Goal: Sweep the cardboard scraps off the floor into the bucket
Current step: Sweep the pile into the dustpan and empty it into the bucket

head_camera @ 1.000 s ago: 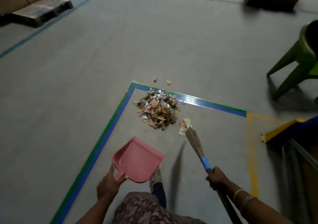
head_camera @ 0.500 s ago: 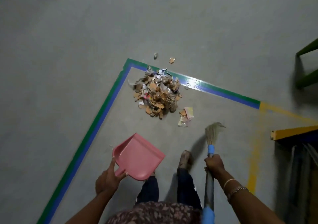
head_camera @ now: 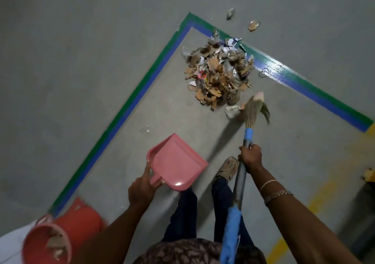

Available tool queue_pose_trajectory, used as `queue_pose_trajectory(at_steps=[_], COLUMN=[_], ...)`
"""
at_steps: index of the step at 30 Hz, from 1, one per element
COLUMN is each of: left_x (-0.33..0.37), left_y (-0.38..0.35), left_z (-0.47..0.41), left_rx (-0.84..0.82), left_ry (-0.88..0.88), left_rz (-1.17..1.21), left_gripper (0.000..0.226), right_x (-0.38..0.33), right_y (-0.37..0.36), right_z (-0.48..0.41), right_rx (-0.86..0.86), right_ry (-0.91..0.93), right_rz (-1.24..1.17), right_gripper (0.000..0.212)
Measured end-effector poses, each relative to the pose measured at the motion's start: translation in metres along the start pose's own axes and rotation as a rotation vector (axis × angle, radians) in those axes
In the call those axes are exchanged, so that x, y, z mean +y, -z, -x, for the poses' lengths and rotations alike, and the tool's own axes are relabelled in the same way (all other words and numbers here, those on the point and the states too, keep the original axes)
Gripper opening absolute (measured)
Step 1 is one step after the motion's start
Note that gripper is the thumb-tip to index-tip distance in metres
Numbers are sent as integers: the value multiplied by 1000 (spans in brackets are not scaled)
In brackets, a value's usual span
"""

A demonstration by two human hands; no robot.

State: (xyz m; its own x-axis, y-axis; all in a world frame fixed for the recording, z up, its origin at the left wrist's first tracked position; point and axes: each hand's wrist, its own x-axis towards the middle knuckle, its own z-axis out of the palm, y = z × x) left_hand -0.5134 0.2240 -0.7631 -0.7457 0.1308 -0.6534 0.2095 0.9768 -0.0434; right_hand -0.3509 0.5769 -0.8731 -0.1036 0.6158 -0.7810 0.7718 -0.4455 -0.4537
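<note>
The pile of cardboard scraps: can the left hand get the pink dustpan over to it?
Probably yes. The left hand grips the pink dustpan by its handle, and open floor lies between it and the pile of cardboard scraps. The broom is at the pile's right side, off that path.

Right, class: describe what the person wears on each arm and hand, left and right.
No sleeves show on either arm. Above the right hand, the wrist carries a thin pale bangle and, beside it, a silvery chain bracelet. The left hand and its wrist show no jewellery.
</note>
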Motion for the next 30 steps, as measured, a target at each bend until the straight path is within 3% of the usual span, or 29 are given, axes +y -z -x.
queue_pose_trajectory(at_steps=[4,10,14,17,25,30], left_x=[-9,-62,-113,-154,-250,-273], left_y=[3,1,-12,-23,-34,-35], left_z=[-10,-28,-31,-34,-45,-56], left_rx=[51,39,45,44,42,53], left_ry=[71,173,245,312,342,363], left_rz=[42,111,144,181,213,239], left_gripper=[100,97,92,93,96,101], right_x=[-42,-66,-66,-58,-32,-23], right_y=[6,-27,-91,-150,-291,-323], right_z=[42,82,97,110,135,119], right_rx=[50,-21,-171,-343,-633,-563], right_ry=[144,379,481,531,601,506], right_rz=[60,324,596,778,1130,1139], right_gripper=[12,8,52,65,49,39])
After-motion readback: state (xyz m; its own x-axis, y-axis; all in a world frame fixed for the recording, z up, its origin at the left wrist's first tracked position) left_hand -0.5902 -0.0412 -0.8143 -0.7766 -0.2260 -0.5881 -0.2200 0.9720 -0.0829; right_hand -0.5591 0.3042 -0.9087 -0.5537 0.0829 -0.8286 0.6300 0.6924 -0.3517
